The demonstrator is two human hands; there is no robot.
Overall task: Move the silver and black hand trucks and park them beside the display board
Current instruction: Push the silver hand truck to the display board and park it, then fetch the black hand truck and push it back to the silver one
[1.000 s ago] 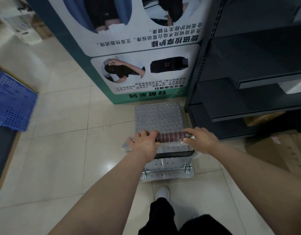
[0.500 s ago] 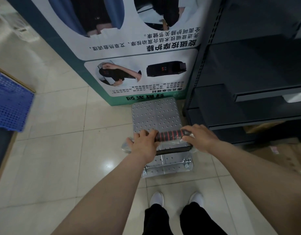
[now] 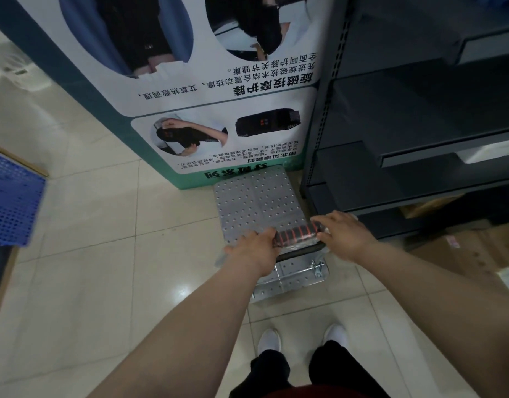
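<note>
A silver hand truck (image 3: 259, 202) with a perforated deck stands on the tiled floor. Its front edge touches the foot of the tall display board (image 3: 218, 116). The truck's handle (image 3: 297, 234) has a black and red ribbed grip wrapped in clear plastic. My left hand (image 3: 254, 249) grips the handle's left end and my right hand (image 3: 343, 234) grips its right end. No black hand truck is in view.
A dark metal shelving unit (image 3: 405, 139) stands right of the truck, almost touching it. Cardboard boxes (image 3: 471, 254) lie on the floor at the right. A blue perforated crate (image 3: 12, 202) sits at the left edge. My feet stand just behind the truck.
The truck has rolled forward until its deck meets the board's base. I have stepped up behind it, and both hands have stayed on the handle.
</note>
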